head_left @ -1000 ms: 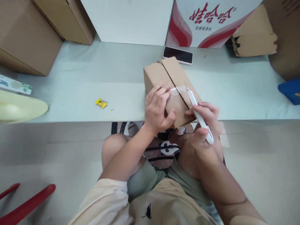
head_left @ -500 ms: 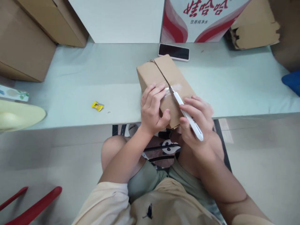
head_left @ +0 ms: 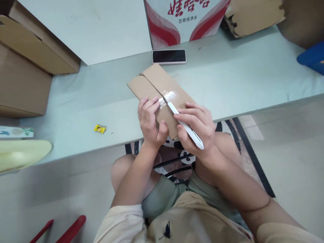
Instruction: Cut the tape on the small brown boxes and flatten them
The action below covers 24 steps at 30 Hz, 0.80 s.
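Observation:
A small brown cardboard box (head_left: 154, 81) lies at the near edge of the pale green table (head_left: 240, 77), its top seam crossed by a strip of clear tape (head_left: 169, 97). My left hand (head_left: 151, 119) is closed on the box's near left side, fingers curled over the top and thumb on the front. My right hand (head_left: 196, 130) grips a white utility knife (head_left: 186, 126) like a pen. The knife's tip rests on the seam at the tape, right beside my left fingertips.
A black phone (head_left: 169, 56) lies behind the box. A red and white printed carton (head_left: 182, 20) stands at the back, and brown cartons (head_left: 22, 67) sit at the left. A yellow candy wrapper (head_left: 100, 129) lies on the table. A blue object (head_left: 312, 57) is at the right edge.
The knife tip has moved from the right of the tape strip onto the seam at the tape. The view has tilted and shifted, so the box sits further left. My left hand stays on the box.

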Tool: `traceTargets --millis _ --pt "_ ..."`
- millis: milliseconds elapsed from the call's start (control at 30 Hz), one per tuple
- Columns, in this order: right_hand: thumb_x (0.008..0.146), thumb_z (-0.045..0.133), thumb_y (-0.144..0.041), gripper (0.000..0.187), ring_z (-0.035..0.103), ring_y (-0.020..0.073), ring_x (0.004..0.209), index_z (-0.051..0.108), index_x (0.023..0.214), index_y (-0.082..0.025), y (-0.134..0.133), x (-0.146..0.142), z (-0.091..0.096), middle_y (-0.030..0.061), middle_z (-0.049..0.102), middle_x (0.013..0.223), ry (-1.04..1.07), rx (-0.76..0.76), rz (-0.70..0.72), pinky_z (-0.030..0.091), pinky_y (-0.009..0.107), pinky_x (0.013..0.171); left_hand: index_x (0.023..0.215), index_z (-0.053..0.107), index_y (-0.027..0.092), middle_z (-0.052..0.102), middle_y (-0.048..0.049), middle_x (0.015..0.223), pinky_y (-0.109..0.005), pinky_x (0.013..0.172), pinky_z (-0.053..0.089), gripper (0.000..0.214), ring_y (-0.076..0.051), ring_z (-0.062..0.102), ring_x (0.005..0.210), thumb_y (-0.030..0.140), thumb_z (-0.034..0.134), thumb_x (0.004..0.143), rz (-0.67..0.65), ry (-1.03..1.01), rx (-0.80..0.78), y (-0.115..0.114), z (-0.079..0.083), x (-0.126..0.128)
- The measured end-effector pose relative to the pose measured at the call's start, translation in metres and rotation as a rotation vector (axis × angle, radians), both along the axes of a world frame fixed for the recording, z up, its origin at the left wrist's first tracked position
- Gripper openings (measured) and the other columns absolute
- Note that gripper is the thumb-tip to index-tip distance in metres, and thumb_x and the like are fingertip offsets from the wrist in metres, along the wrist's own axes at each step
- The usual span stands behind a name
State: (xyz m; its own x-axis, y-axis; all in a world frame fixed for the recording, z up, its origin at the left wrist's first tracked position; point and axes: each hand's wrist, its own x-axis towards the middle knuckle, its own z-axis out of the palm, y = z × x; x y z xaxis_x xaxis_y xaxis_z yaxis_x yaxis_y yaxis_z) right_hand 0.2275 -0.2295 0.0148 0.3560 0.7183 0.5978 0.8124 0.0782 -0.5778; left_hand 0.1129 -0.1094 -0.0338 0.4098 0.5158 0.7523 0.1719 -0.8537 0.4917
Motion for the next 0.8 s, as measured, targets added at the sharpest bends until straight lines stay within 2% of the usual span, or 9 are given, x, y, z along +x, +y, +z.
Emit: traceTargets --millis 167,267,433,600,800 --pt "0.094 0.056 -0.031 0.021 0.066 0.0251 0.117 0.072 0.107 -0.028 0.004 -0.002 0.004 0.0041 0.077 0.106 0.018 -0.054 -0.031 0.049 0.045 0.106 0.127 0.054 0.024 0.064 -0.0096 0.126 -0.055 0.122 0.033 0.048 -0.028 0.058 0.125 0.056 0.029 0.1 0.006 -0.02 0.019 0.001 0.0 0.003" --pt "0.095 0.055 -0.03 0.02 0.068 0.0239 0.116 0.071 0.106 -0.025 0.006 0.0 0.003 0.0055 0.076 0.108 0.036 0.014 -0.013 0.051 0.043 0.105 0.126 0.056 0.023 0.065 -0.0092 0.123 -0.052 0.119 0.036 0.044 -0.027 0.058 0.125 0.049 0.032 0.1 0.013 -0.045 0.052 0.001 0.002 0.004" --pt "0.096 0.055 -0.028 0.017 0.072 0.0217 0.106 0.069 0.103 -0.023 0.007 0.005 -0.002 0.0047 0.077 0.097 0.088 0.198 -0.01 0.057 0.039 0.096 0.126 0.056 0.021 0.065 -0.0092 0.124 -0.05 0.118 0.038 0.043 -0.027 0.056 0.127 0.046 0.034 0.099 0.02 -0.046 0.076 0.001 0.001 0.004" --pt "0.093 0.057 -0.024 0.015 0.072 0.0224 0.105 0.069 0.102 -0.024 0.007 0.006 -0.005 0.0046 0.077 0.097 0.021 0.182 0.017 0.058 0.041 0.097 0.127 0.056 0.021 0.065 -0.0097 0.125 -0.05 0.118 0.038 0.044 -0.027 0.056 0.128 0.047 0.034 0.099 0.03 -0.032 0.078 0.001 0.0 0.002" --pt "0.087 0.058 -0.019 0.015 0.072 0.023 0.1 0.069 0.097 -0.024 0.002 0.007 -0.007 0.0057 0.072 0.094 0.014 0.243 0.062 0.061 0.044 0.095 0.126 0.055 0.021 0.066 -0.0095 0.125 -0.052 0.118 0.038 0.046 -0.027 0.059 0.126 0.05 0.031 0.1 0.033 -0.015 0.081 0.001 -0.001 0.001"
